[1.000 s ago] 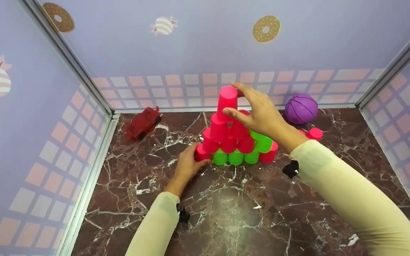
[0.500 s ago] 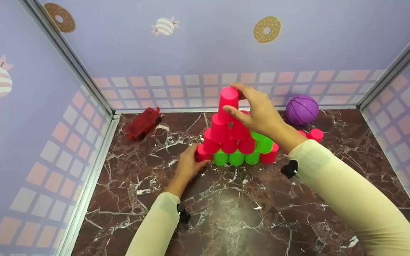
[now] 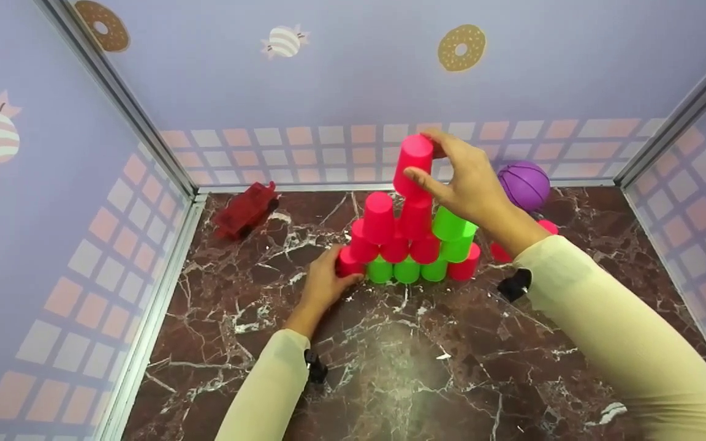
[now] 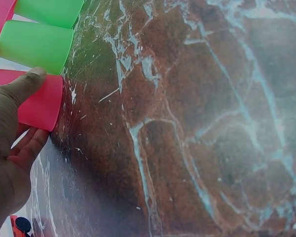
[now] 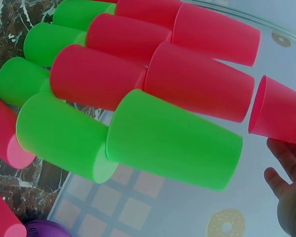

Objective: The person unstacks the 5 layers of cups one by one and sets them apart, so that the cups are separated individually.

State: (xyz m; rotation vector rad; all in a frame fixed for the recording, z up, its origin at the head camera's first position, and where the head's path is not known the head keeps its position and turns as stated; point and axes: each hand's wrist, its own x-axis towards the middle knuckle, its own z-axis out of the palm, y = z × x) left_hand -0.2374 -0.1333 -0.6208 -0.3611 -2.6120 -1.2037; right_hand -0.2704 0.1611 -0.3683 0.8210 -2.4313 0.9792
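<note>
A pyramid of upside-down plastic cups stands on the floor. Its bottom row has green cups [image 3: 407,271] between a pink cup at each end. My left hand [image 3: 322,282] grips the left end pink cup [image 4: 42,101], thumb on the near side and fingers behind. In my right hand [image 3: 466,180] a pink cup [image 3: 414,165] is pinched upside down above the third row. The right wrist view shows a gap between this cup and the third-row middle pink cup [image 5: 200,81]. Beside that one are a left pink cup [image 3: 379,217] and a right green cup [image 5: 172,140].
Beyond my right hand lies a purple ball [image 3: 523,185] by the back wall, with loose pink cups [image 3: 547,226] near it. A dark red toy [image 3: 247,210] sits at the back left. Patterned panels [image 3: 353,92] enclose the brown marbled surface [image 3: 402,367].
My right hand has lifted the pink cup and carried it right, off the left part of the third row. The left hand stays on its bottom cup.
</note>
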